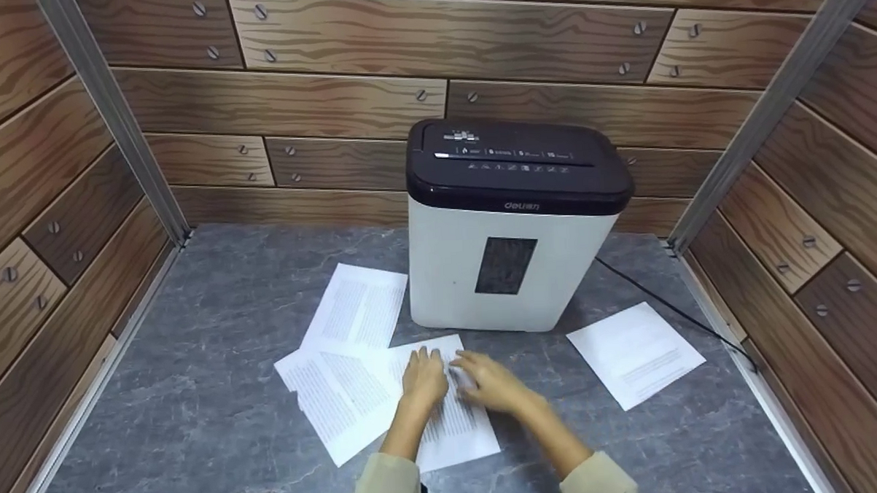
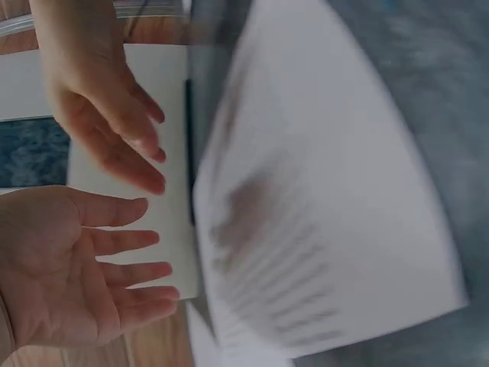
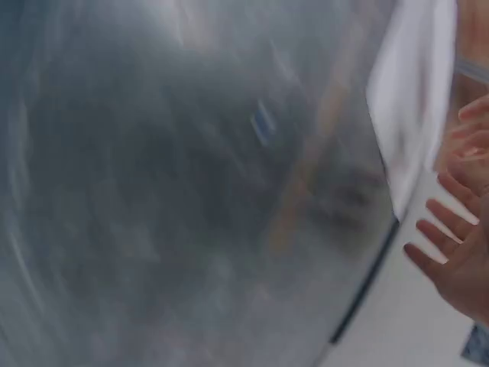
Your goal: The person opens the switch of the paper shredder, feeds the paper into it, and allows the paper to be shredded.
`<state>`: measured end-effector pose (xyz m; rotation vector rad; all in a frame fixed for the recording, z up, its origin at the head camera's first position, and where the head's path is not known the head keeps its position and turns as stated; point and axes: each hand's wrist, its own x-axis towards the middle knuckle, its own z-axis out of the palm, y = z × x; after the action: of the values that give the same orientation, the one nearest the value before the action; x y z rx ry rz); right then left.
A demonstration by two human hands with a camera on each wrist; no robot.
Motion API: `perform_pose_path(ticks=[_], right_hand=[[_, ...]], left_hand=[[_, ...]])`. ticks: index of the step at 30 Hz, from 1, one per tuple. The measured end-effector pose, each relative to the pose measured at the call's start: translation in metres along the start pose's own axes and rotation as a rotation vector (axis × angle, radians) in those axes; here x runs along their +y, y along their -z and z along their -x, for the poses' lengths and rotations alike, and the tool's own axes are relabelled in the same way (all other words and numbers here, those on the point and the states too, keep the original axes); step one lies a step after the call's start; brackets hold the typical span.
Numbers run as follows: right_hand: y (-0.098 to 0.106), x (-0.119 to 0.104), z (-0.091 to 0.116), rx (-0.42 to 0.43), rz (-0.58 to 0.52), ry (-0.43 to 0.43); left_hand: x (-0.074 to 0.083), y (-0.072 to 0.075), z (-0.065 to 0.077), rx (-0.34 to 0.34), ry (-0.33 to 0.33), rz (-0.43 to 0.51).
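Both hands are above a printed sheet of paper [image 1: 464,446] that lies in front of the paper shredder. My left hand [image 1: 424,382] is over the sheet's upper part; in the left wrist view this hand [image 2: 84,267] shows straight, spread fingers with nothing between them. From the right, my right hand [image 1: 491,383] reaches over the sheet's right edge, fingers pointing at the left hand. The right wrist view has the right hand [image 3: 462,264] with its fingers extended and apart. In the left wrist view the sheet [image 2: 344,191] is beyond the fingertips, blurred.
A white paper shredder [image 1: 446,268] with a dark top stands behind the hands. Overlapping printed sheets [image 1: 342,403] lie to the left. Another sheet [image 1: 639,360] lies at the right, near a black cable [image 1: 659,297]. Wood-patterned walls [image 1: 331,104] enclose the grey surface [image 1: 217,371].
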<state>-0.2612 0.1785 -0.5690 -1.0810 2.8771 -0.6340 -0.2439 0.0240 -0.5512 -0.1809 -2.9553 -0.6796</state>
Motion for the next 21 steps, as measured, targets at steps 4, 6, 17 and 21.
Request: perform_pose_path(ticks=[4, 6, 17, 21], right_hand=[[-0.012, -0.001, 0.008, -0.094, 0.011, -0.059], [-0.012, 0.000, 0.011, -0.091, 0.012, -0.073], [0.006, 0.018, 0.031, -0.051, 0.014, -0.120], [0.009, 0.025, 0.036, -0.029, -0.003, -0.122]], left_hand=[[-0.005, -0.010, 0.006, -0.082, 0.043, 0.023], [-0.007, -0.011, 0.006, -0.090, 0.050, 0.027], [-0.006, -0.019, -0.007, -0.123, 0.114, 0.044], [-0.004, -0.025, -0.011, -0.114, 0.102, 0.013]])
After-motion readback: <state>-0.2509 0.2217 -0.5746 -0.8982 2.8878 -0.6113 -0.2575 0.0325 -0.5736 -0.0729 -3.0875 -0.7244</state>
